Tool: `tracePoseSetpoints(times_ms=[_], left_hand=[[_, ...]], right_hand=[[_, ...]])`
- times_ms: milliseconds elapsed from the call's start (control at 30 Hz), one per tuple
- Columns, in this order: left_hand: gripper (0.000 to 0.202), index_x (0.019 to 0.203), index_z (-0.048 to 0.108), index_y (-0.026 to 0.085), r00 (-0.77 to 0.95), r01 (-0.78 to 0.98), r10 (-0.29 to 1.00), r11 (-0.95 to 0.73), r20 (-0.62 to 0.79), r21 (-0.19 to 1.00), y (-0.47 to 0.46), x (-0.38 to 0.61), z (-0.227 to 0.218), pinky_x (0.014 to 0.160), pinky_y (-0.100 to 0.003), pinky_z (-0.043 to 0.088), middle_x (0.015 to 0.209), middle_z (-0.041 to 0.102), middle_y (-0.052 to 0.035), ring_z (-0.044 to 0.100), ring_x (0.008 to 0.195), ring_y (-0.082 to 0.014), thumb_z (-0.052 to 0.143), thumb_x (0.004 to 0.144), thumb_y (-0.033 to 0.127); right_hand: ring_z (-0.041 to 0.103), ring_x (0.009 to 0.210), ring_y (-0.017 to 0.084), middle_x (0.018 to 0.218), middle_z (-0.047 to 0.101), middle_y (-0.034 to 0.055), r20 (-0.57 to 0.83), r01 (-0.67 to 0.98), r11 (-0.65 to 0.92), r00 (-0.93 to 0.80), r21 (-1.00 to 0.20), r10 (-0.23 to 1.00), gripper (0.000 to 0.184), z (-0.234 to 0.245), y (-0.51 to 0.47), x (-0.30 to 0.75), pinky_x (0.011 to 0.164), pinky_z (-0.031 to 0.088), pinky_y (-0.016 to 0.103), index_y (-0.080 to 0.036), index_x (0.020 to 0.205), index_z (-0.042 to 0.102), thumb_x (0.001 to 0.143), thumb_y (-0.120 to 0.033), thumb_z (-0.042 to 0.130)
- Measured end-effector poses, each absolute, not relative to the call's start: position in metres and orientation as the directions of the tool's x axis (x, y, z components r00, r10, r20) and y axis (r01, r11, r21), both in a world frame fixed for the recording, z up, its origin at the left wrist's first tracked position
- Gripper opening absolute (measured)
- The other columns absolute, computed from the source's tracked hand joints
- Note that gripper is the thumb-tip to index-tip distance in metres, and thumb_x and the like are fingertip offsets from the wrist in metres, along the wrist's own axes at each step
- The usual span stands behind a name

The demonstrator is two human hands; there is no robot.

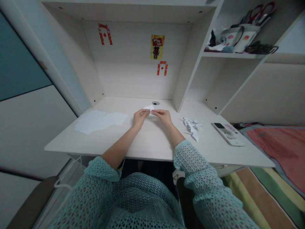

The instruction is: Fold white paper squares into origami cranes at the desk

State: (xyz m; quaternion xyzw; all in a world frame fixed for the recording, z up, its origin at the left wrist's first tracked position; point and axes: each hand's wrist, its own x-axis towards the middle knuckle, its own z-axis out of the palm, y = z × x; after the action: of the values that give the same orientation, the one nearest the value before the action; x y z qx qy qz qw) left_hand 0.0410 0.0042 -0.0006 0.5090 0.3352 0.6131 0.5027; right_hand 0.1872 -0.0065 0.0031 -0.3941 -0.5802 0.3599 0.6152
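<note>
One paper piece (149, 107) between left hand (140, 117) and right hand (164, 116)

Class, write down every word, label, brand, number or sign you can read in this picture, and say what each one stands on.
Yellow poster on the desk's back panel: red-backed lettering at its top, too blurred to read.
Red paper cut-outs on the same panel: small marks, too small to read.
Nothing else shows legible text.
</note>
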Motion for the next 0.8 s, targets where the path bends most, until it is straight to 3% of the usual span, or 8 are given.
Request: tracePoseSetpoints(times_ms=[200,467,800], left_hand=[[0.027,0.080,0.065,0.015,0.014,-0.383,0.968,-0.225,0.249,0.896,0.0022,0.0432,0.0003,0.086,-0.031,0.048,0.086,0.068,-0.0043,0.063,0.081,-0.0133,0.074,0.061,0.031],[0.028,0.078,0.059,0.015,0.014,-0.433,0.974,-0.196,0.224,0.880,-0.0016,0.0443,0.0023,0.087,-0.032,0.048,0.081,0.067,-0.0037,0.064,0.079,-0.0122,0.076,0.060,0.028],[0.030,0.076,0.052,0.018,-0.014,-0.404,0.963,-0.253,0.270,0.879,-0.0036,0.0451,0.0021,0.085,-0.035,0.049,0.073,0.065,-0.0014,0.064,0.076,-0.0130,0.074,0.063,0.033]], right_hand=[[0.064,0.073,0.017,0.079,0.072,0.0049,0.402,-0.008,0.405,0.101,-0.914,0.910,0.027,0.0014,-0.0055,0.1858,0.075,0.050,0.032,-0.019,0.076,0.073,0.059,-0.040,0.074],[0.064,0.077,0.018,0.083,0.072,0.0049,0.385,-0.018,0.390,0.115,-0.921,0.916,0.032,-0.0011,-0.0047,0.1849,0.078,0.050,0.032,-0.019,0.078,0.072,0.058,-0.044,0.073],[0.065,0.080,0.019,0.085,0.072,0.0048,0.402,-0.017,0.410,0.165,-0.912,0.901,0.032,-0.0019,-0.0044,0.1825,0.081,0.050,0.034,-0.020,0.078,0.072,0.055,-0.042,0.075]])
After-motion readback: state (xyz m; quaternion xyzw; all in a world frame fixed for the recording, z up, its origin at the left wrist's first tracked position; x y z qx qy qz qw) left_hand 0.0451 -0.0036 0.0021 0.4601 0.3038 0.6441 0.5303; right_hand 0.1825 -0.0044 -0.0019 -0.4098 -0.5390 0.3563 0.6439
